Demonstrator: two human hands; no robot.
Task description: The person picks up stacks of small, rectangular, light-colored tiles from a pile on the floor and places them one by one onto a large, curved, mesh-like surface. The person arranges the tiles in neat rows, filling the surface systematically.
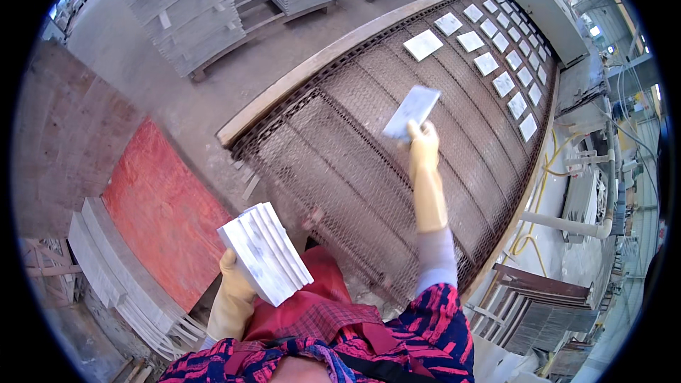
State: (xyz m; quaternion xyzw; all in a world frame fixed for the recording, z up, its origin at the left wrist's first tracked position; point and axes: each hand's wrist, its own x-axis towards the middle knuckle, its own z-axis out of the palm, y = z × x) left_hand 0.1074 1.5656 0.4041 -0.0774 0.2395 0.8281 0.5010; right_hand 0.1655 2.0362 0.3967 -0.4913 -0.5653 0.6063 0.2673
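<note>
Over the broad brown metal-mesh bed (pixel 340 143), as my distant view shows it, I list the following.

Item: my right hand (pixel 424 143), in a cream rubber glove. Grip closed on the near end of a single pale, grey-veined rectangular stone tile (pixel 416 108), thumb on the upper face; the fingers beneath are hidden from me. The tile hangs tilted above the mesh, apparently clear of it, its outline blurred.

Item: my left hand (pixel 237 289), gloved alike. Grip wrapped about the lower left of a compact stack of white-and-grey stone tiles (pixel 264 254), held just before the red apron (pixel 312 275), edges slightly stepped. I cannot tell how far the hidden fingers reach.

Item: rows of flat white-veined stone tiles (pixel 485 64), spaced apart on the far part of the mesh.

Risks, in my judgement: the end-held tile could pivot or slip if the thumb eases, and chip a corner on the mesh; the stepped stack could shed its outer tile if the left wrist tips; a hasty, crooked release could leave one tile overlapping its neighbour.
</note>
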